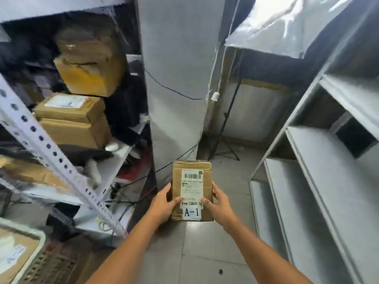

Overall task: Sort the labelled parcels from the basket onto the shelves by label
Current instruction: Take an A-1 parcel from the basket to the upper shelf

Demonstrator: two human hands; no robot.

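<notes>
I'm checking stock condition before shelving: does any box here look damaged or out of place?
Yes. On the left rack, the top brown box looks crushed, its upper face caved and torn. The A-1 parcel held by the left hand and right hand looks intact.

The small brown cardboard box [191, 189] has a white paper label [192, 187] with black stripes and black letters "A-1". The tall metal shelves [320, 181] are pale grey.

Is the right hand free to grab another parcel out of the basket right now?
Probably not as things stand. The right hand and the left hand both hold the A-1 parcel, and the basket sits low on the far left, across the body. Nothing else blocks the way.
</notes>
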